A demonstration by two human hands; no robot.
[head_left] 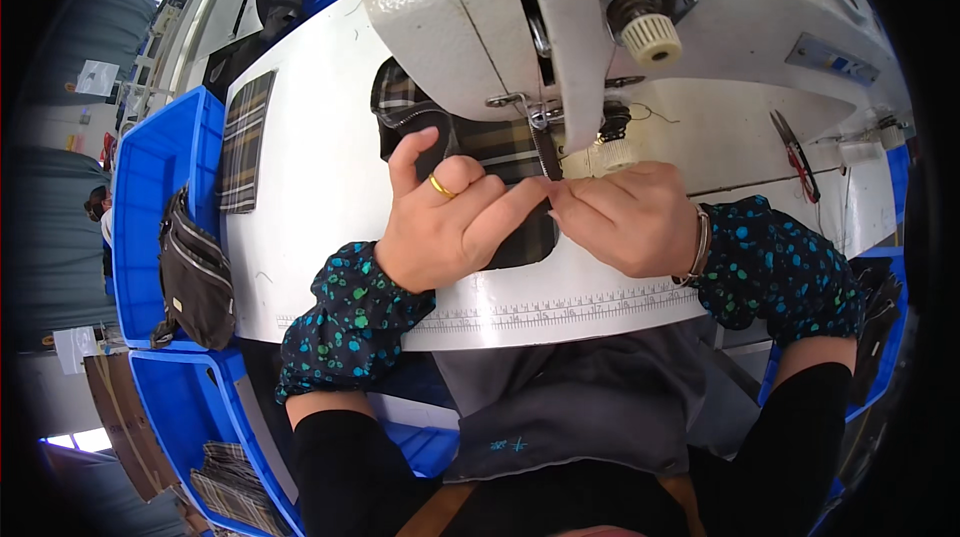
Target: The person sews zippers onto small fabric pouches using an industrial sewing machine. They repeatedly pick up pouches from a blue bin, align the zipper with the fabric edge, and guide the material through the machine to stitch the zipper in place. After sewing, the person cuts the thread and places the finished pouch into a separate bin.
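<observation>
A dark zipper (546, 155) runs toward me from under the presser foot (541, 119) of a white sewing machine (455, 32). My right hand (632, 220) pinches its near end between thumb and fingers. My left hand (452, 212), a gold ring on one finger and its little finger raised, reaches the same spot; its thumb and index finger close on the zipper end, touching my right fingertips. Below lies brown, black and white plaid fabric (492, 144) with a curved dark zipper edge at its far left. My left hand covers part of that fabric.
Scissors (797, 157) lie on the right of the white table (325, 127), whose near edge carries a printed ruler (590, 312). A plaid piece (246, 142) rests at the left. Blue bins (150, 237) stand alongside, a dark zipped bag (194, 277) hanging over one.
</observation>
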